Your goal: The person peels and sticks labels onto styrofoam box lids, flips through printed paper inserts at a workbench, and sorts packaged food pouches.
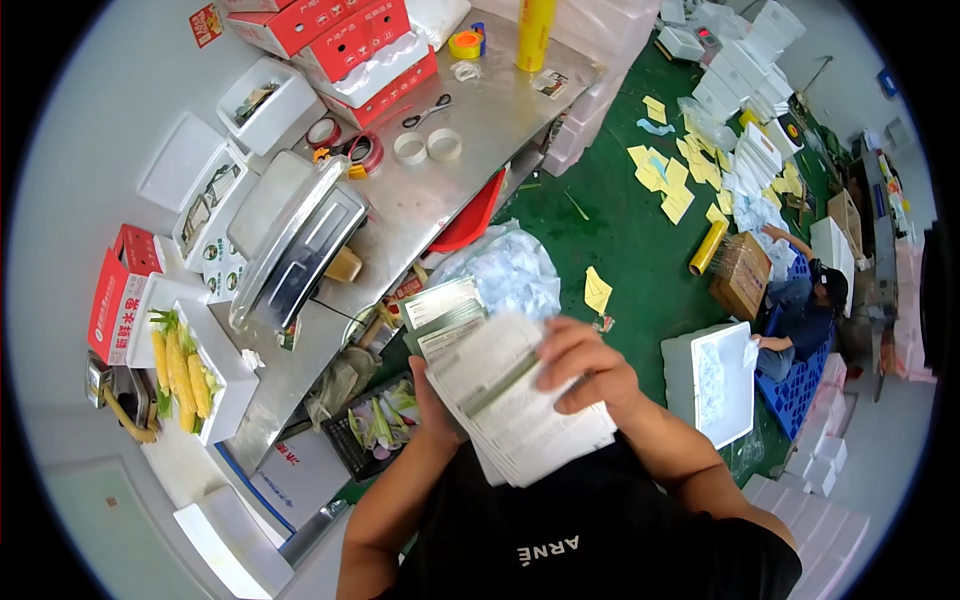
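Observation:
A stack of printed paper sheets or labels (517,405) is held in front of my torso. My left hand (439,405) grips its left edge, the thumb along the side. More green-and-white printed sheets (442,307) fan out at the stack's upper left. Over the stack's right part is my right hand (585,367), slightly blurred, its fingers bent against the upper sheets; whether they pinch a sheet is unclear. Beyond the papers lies a clear plastic bag of pale blue-white pieces (510,270) on the green floor.
A steel table (405,187) on the left bears red cartons (352,45), tape rolls (365,154), scissors (427,111), a scale-like machine (300,240) and a foam box of corn (232,405). At right, a person (802,307) sits near an open foam box (720,382); yellow papers (664,176) litter the floor.

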